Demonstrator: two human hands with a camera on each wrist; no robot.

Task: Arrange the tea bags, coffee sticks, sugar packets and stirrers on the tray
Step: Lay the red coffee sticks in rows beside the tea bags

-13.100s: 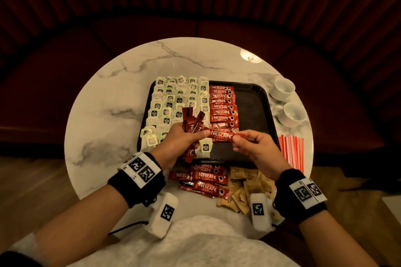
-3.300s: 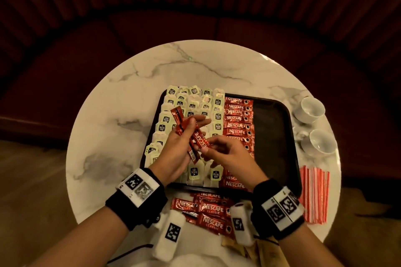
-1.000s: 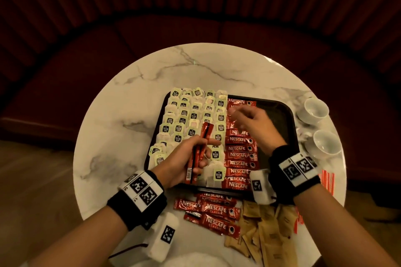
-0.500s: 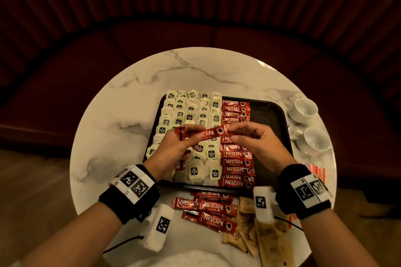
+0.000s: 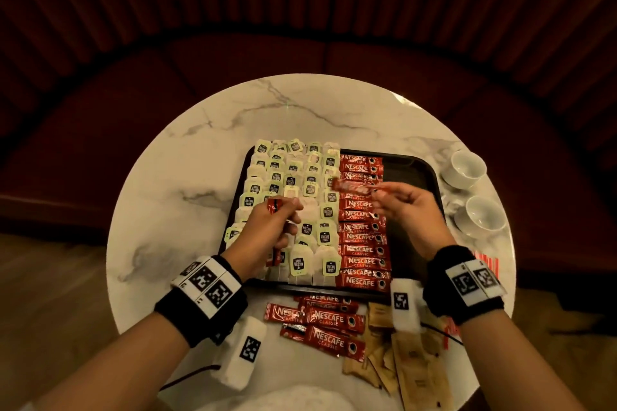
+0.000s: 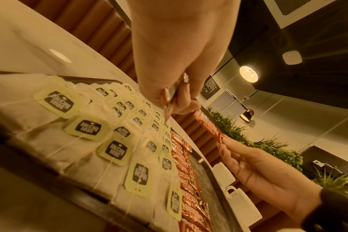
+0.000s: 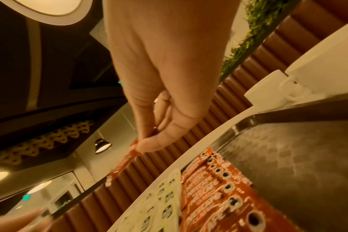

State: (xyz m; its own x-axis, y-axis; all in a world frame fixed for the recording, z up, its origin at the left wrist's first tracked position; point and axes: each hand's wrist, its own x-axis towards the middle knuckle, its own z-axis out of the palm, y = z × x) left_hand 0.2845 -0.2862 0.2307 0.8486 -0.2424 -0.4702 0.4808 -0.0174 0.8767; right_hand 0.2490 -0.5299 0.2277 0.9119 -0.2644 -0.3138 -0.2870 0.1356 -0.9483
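A black tray (image 5: 414, 170) carries rows of tea bags (image 5: 293, 177) on its left and a column of red coffee sticks (image 5: 362, 237) beside them. My right hand (image 5: 377, 192) pinches one red coffee stick (image 5: 354, 187) by its end, level above the upper part of that column; the right wrist view shows thumb and finger on the stick (image 7: 123, 161). My left hand (image 5: 287, 210) hovers over the tea bags and grips a small bundle of coffee sticks (image 5: 273, 207), seen edge-on in the left wrist view (image 6: 169, 97). The tray's right third is bare.
Loose coffee sticks (image 5: 327, 320) and brown sugar packets (image 5: 410, 364) lie on the marble table in front of the tray. Red-and-white stirrers (image 5: 487, 264) lie at the right edge. Two white cups (image 5: 467, 168) (image 5: 484, 217) stand right of the tray.
Half a second ago both hands held one stick between them. My right hand has pulled it free and carried it right, over the coffee column. My left hand keeps its bundle.
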